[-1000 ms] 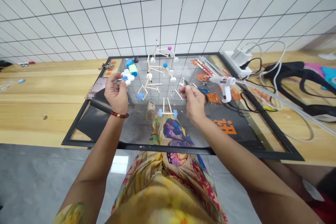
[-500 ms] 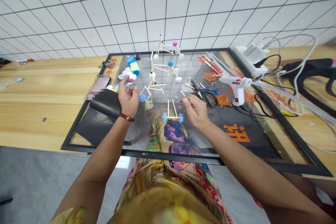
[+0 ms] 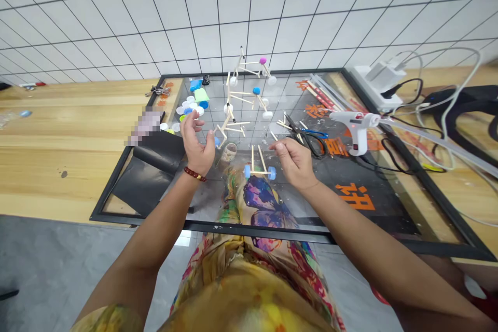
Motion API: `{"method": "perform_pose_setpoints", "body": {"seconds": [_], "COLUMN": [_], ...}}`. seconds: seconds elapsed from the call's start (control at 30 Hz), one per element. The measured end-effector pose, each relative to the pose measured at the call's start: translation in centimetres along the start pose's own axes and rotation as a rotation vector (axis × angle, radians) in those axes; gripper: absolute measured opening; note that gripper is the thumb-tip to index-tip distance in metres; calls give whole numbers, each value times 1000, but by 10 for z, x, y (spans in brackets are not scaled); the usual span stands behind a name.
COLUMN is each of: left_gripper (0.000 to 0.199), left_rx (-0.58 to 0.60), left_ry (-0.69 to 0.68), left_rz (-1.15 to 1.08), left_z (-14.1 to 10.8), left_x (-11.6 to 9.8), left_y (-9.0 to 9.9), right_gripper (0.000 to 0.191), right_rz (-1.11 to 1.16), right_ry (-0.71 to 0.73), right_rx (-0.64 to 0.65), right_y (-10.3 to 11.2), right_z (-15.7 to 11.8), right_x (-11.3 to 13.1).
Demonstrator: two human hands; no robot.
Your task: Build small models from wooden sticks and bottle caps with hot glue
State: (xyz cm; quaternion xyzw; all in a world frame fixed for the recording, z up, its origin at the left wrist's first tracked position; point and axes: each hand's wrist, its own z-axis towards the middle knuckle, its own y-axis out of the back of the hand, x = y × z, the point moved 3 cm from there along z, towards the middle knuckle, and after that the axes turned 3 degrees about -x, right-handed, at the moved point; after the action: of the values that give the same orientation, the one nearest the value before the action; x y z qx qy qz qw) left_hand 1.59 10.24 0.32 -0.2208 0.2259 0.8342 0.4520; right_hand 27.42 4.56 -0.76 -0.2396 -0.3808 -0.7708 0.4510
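My left hand [image 3: 199, 146] is raised over the glass top beside the bottle caps, fingers apart and nothing in them. A short wooden stick [image 3: 274, 136] pokes up from the pinched thumb and finger of my right hand [image 3: 294, 163]. Between my hands lies a small frame of wooden sticks [image 3: 260, 171] with a blue wheel at each end of its crosspiece. Behind it stand stick models with round wheels, among them one with a blue cap [image 3: 256, 91] and one with a pink cap [image 3: 263, 60]. A small cup-like roll [image 3: 229, 152] stands near my left thumb.
White, blue and green bottle caps [image 3: 190, 106] lie at the left. Black sheets [image 3: 150, 181] and a phone-like object sit nearer. On the right are scissors [image 3: 311, 140], a white glue gun [image 3: 357, 127], glue sticks, and a power strip [image 3: 375, 88] with cables.
My left hand has opened its curled fingers and moved slightly right. My right hand keeps its pinch on the stick. The whole view has shifted a little.
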Motion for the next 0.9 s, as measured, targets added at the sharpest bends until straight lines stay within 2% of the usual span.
{"method": "perform_pose_setpoints", "body": {"seconds": [0.33, 0.9], "left_gripper": [64, 61], "left_rx": [0, -13], "left_ry": [127, 152], "left_rz": [17, -25], "left_z": [-5, -7], "left_x": [11, 10], "left_y": [-4, -8], "right_gripper": [40, 39], "right_rz": [-15, -9], "right_ry": [-39, -32], "right_rx": [17, 36], "right_y": [1, 0], "right_z": [-1, 0], "right_x": [-2, 0]}}
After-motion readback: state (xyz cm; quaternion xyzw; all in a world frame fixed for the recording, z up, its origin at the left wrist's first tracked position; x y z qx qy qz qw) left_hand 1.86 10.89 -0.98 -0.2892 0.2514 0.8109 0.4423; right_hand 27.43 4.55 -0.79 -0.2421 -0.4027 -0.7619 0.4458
